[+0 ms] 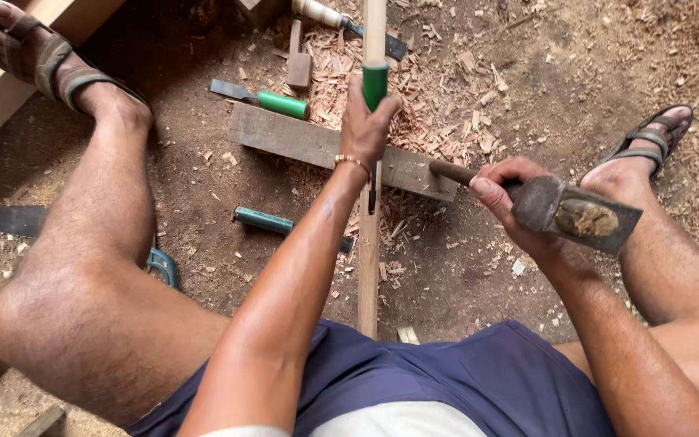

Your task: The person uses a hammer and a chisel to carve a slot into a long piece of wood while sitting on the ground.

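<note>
Over grey board (285, 139): left hand (366, 125) grips green-handled chisel (374, 85); right hand (511, 202) holds hammer (564, 212).

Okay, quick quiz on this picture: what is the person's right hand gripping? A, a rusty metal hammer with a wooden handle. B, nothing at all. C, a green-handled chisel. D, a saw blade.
A: the right hand is closed round the wooden handle of the rusty metal hammer, while the left hand holds the green-handled chisel against the long wooden stick.

A glossy green plastic chisel handle (374, 84) is gripped above the rough grey wooden plank (301, 142); beside it, a dull, pitted metal hammer head (576, 215) is seen.
</note>
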